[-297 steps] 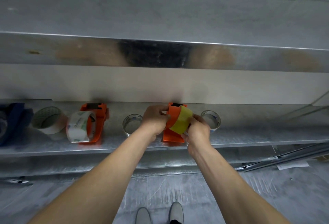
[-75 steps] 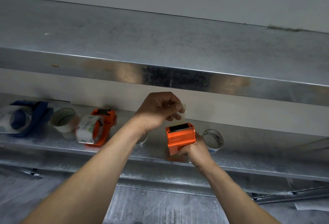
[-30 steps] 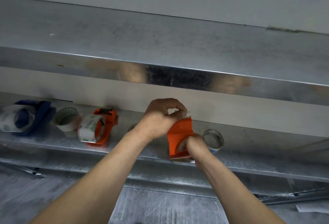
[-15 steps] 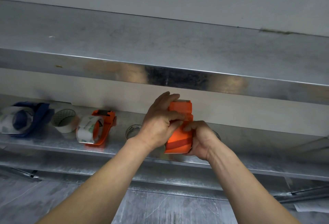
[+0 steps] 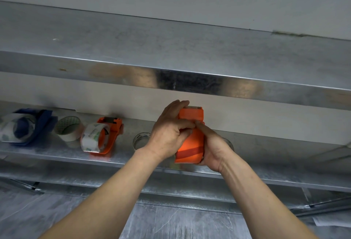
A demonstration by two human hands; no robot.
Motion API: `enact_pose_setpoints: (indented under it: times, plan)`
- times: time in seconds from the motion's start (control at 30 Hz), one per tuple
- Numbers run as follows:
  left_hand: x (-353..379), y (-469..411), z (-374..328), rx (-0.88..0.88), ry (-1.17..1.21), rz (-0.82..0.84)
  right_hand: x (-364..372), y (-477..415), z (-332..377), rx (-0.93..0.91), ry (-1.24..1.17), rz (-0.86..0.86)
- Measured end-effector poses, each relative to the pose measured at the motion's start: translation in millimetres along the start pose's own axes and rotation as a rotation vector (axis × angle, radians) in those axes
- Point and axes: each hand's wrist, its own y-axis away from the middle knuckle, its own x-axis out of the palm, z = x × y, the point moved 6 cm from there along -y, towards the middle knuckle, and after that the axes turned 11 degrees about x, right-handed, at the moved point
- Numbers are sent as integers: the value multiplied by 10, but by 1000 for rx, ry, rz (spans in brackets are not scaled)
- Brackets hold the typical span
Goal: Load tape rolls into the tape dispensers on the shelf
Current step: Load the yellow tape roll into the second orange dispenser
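Presently, at the far left of the shelf (image 5: 47, 156), a blue dispenser (image 5: 45, 117) is lying on its side with a patterned roll (image 5: 11, 130) seated in it, so that unit appears finished. Just beside it a loose roll (image 5: 68, 128) is sitting flat, apparently waiting for a dispenser. Next along, an orange loaded dispenser (image 5: 114, 132) is resting with a printed roll (image 5: 91, 138) in its cradle, set down apart from the work. A clear roll (image 5: 141, 140) is lying flat beyond that, its right edge hidden by the forearm (image 5: 144, 155). The left hand (image 5: 169, 134) is curling round the upper half of the held dispenser (image 5: 190, 143), its fingers wrapping toward the blade (image 5: 195, 107). That grip is probably steadying the body or pressing tape toward the cutter, though no tape is showing. The held dispenser is being held upright in the air just in front of the shelf edge, blade uppermost, where both hands can work it. The right hand (image 5: 213, 149) is clasping its lower half from the right, likely bearing the weight. Whether a roll is seated inside cannot be told, as hands and casing are hiding it. A far roll (image 5: 230, 143) is peeking out behind the right hand.
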Motion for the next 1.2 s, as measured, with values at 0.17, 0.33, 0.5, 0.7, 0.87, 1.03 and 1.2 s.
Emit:
enact_pose_setpoints:
  times: [0.17, 0.33, 0.5, 0.7, 0.87, 1.03, 1.2]
  plan:
    - [2, -2, -15, -13, 40, -13, -56, -40, -39, -29, 25, -32]
    - [22, 25, 11, -65, 147, 14, -101, -33, -61, -44, 65, -64]
    - [-14, 50, 44, -260, 431, -74, -162, -83, -38, -39, 46, -136]
    - [129, 269, 466, -784, 737, -210, -143, -11, 46, -60, 5, -87]
    - [386, 388, 399, -907, 937, 67, -75, -66, 71, -51, -69, -20]
    - [392, 354, 434, -862, 998, -20, -103, -76, 148, -87, -19, -95]
    - [334, 413, 485, -863, 887, -20, -306, 79, 427, -605, 154, -546]
